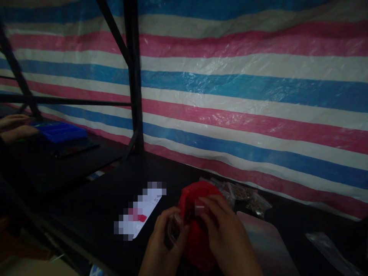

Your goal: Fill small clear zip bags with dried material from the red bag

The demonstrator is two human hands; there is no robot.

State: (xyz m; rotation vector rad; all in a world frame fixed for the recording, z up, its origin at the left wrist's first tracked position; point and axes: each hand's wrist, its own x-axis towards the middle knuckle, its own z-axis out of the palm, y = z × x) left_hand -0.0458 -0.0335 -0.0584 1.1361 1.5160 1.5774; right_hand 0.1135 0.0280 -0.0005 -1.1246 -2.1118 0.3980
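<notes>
Head view: both hands (201, 237) on red bag (198, 230), small clear pouch (201, 207) between fingertips.

1 head-worn camera looks forward and down, close over a dark table (86, 214), facing a striped tarp (244, 96).

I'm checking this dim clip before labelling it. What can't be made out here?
- Head view: what fills the red bag is hidden by the left hand and right hand.
- The small clear bag at the fingertips: contents too dim.
- The white slip is pixelated, unreadable.
- The co-worker's hands by the blue tray are cut by the left edge.
</notes>
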